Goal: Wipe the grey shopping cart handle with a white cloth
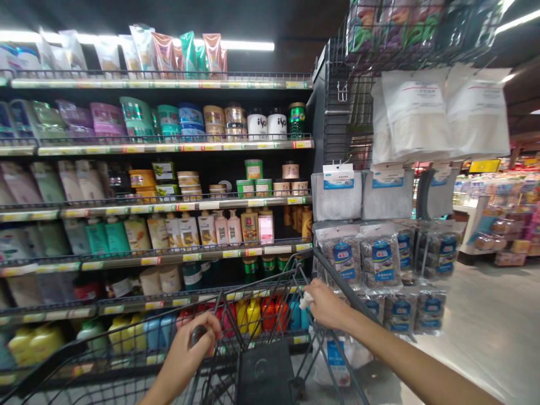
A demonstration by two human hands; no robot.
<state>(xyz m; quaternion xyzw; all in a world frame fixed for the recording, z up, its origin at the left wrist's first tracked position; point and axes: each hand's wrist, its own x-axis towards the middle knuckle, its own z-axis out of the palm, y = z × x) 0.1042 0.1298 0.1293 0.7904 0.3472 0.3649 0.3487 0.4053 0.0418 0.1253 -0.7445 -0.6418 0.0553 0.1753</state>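
Note:
A wire shopping trolley [261, 292] stands in front of me, facing shelves of hair-care bottles and jars. My left hand [192, 343] is closed around the trolley's near handle bar. My right hand [324, 304] reaches forward and grips the trolley's right top rim, with a small white scrap of paper or tissue [306, 300] pinched at its fingers. A dark flap or seat panel [264, 371] sits inside the trolley near me.
Shelving [169, 146] full of bottles, pouches and tubs fills the left. An end rack [379, 225] of hanging scouring pads, cloths and white bags stands on the right. Open grey floor [485, 326] runs right toward more displays.

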